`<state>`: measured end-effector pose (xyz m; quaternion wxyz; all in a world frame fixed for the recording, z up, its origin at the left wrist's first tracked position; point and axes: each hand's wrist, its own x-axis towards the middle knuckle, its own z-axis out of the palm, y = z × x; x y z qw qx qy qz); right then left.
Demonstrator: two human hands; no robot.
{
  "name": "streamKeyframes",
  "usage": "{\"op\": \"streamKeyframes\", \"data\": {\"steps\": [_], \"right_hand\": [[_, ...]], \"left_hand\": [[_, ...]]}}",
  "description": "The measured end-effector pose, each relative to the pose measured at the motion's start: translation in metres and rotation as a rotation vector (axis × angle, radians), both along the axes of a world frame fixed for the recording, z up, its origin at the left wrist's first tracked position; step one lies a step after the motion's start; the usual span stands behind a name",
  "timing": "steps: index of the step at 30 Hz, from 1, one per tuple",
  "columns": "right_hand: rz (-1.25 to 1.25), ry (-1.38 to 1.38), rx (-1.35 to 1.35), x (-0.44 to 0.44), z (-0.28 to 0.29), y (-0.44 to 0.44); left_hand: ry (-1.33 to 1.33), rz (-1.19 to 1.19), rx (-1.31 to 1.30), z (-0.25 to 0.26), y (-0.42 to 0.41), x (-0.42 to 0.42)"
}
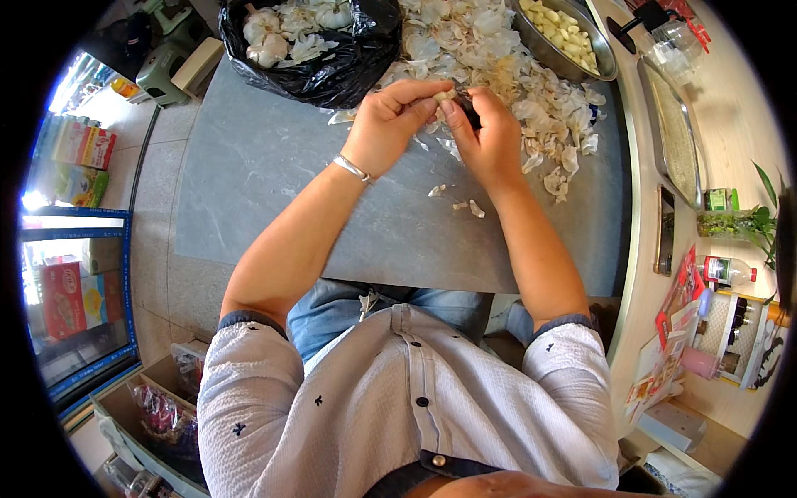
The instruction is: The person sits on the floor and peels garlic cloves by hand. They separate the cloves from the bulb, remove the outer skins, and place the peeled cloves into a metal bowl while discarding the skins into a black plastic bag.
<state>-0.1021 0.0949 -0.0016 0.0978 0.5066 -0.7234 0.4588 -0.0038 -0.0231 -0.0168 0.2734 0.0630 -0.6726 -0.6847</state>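
Observation:
A small garlic clove [444, 96] is pinched between the fingertips of my left hand [389, 118] and my right hand [485, 134], which meet above the far part of the grey table [280, 187]. Something dark shows by my right fingers; I cannot tell what it is. Just beyond my hands lies a wide heap of garlic skins [461, 37]. A black plastic bag [324, 78] with whole garlic bulbs [266, 50] stands to the upper left. At the upper right, a metal bowl [598, 76] holds peeled garlic cloves [560, 31].
Loose skin scraps [476, 208] lie near my right forearm. Along the right runs a wooden counter with a metal tray [669, 131], a phone [665, 230], a plastic bottle [728, 270] and a plant [756, 224]. Left are a glass-fronted cabinet [75, 299] and a green stool [159, 75].

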Motion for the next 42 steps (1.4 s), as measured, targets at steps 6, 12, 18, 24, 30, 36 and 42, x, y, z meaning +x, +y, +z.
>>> {"op": "streamKeyframes", "data": {"steps": [6, 12, 18, 24, 30, 36, 42], "right_hand": [[-0.028, 0.114, 0.12, -0.002, -0.001, -0.001], [0.003, 0.154, 0.181, 0.004, 0.004, 0.001], [0.208, 0.099, 0.12, 0.018, 0.006, 0.002], [-0.016, -0.023, 0.148, -0.005, 0.006, 0.006], [-0.036, 0.104, 0.144, -0.003, 0.002, 0.001], [-0.025, 0.083, 0.167, -0.002, 0.003, 0.001], [-0.01, 0.106, 0.178, 0.003, 0.006, 0.002]], "left_hand": [[0.036, 0.124, -0.29, -0.002, -0.003, 0.0], [0.132, 0.212, -0.486, 0.006, -0.003, 0.001], [0.044, 0.228, -0.373, 0.008, -0.001, 0.002], [0.01, 0.224, -0.144, 0.004, 0.001, 0.001], [0.047, 0.167, -0.142, 0.001, 0.002, 0.0], [0.023, 0.184, -0.144, 0.0, 0.001, 0.0], [0.033, 0.281, -0.375, 0.006, 0.0, 0.003]]}}
